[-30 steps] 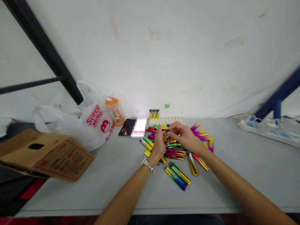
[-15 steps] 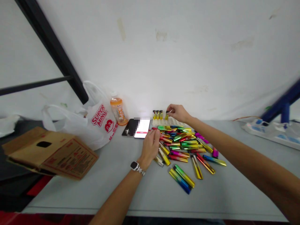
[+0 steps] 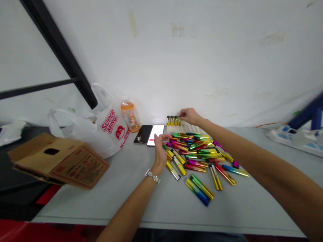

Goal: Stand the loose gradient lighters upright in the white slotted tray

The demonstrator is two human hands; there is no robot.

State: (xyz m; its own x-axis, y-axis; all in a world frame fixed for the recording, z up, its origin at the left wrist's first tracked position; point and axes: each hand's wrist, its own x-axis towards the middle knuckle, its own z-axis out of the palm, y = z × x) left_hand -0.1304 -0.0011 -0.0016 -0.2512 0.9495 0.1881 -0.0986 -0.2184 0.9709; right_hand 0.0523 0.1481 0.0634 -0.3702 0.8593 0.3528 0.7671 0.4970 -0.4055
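A heap of several shiny coloured lighters lies on the grey table. Behind it stands a white slotted tray with several yellow lighters upright at its left end. My right hand is stretched to that row, fingers pinched on the rightmost upright lighter. My left hand, a watch on its wrist, hovers at the heap's left edge with fingers loosely curled and nothing clearly in them.
Two phones lie left of the tray, one screen lit. An orange drink bottle, a white plastic bag and a cardboard box are at the left. A power strip lies at the far right.
My hands parted: the right carried a lighter from above the heap to the tray and set it in the upright row. The left dropped toward the heap's left edge.
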